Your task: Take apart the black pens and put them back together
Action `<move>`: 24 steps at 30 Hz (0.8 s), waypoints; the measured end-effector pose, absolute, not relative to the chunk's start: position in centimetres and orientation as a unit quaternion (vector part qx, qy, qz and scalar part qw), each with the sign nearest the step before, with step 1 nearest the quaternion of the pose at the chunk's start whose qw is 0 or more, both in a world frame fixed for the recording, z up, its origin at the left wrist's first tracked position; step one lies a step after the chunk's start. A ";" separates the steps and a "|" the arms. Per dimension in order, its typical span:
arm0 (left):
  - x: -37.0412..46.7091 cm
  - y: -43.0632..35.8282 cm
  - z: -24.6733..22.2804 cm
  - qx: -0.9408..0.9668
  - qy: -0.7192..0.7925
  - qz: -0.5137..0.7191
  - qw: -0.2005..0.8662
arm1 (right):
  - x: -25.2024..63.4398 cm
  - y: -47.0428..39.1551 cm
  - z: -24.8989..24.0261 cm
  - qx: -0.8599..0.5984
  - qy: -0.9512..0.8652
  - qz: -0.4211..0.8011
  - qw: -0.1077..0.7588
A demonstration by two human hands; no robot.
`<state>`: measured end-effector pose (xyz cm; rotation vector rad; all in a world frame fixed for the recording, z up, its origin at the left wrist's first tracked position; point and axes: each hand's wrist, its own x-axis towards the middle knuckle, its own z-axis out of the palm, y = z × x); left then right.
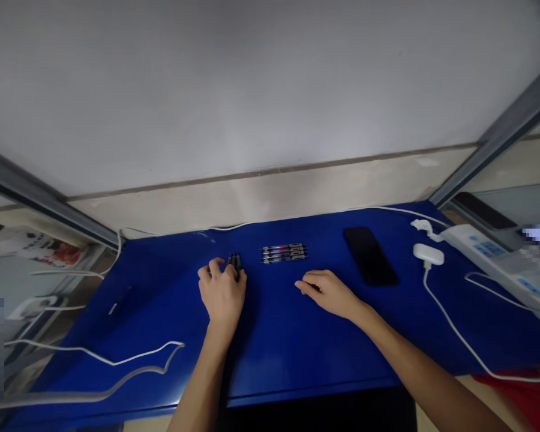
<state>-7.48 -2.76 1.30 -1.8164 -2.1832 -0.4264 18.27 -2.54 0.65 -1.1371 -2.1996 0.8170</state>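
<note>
My left hand rests on the blue tabletop with its fingers bent around a small bunch of dark-ended pens. The tips of these pens point away from me, and the rest of them is hidden under the hand. Just right of it lies a neat row of several clear-barrelled pens, side by side and running left to right. My right hand is loosely curled on the table below the right end of that row. Nothing shows between its fingers.
A black phone lies right of the pens. Beyond it are a white earbud case with a cable, crumpled tissue and a white power strip. A dark pen and white cables are at left. A wall borders the back.
</note>
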 end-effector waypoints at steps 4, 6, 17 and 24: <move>-7.7 -2.8 1.3 -0.629 -0.750 -0.156 0.133 | 18.2 -2.6 0.7 -0.423 -0.815 0.296 0.263; -7.8 -2.8 1.3 -0.628 -0.751 -0.159 0.130 | 18.2 -2.6 0.8 -0.423 -0.817 0.293 0.261; -8.0 -2.7 1.3 -0.623 -0.762 -0.136 0.109 | 18.2 -2.6 0.6 -0.423 -0.819 0.289 0.257; -7.2 -2.6 1.2 -0.623 -0.759 -0.147 0.117 | 18.3 -2.3 0.6 -0.451 -0.820 0.187 0.298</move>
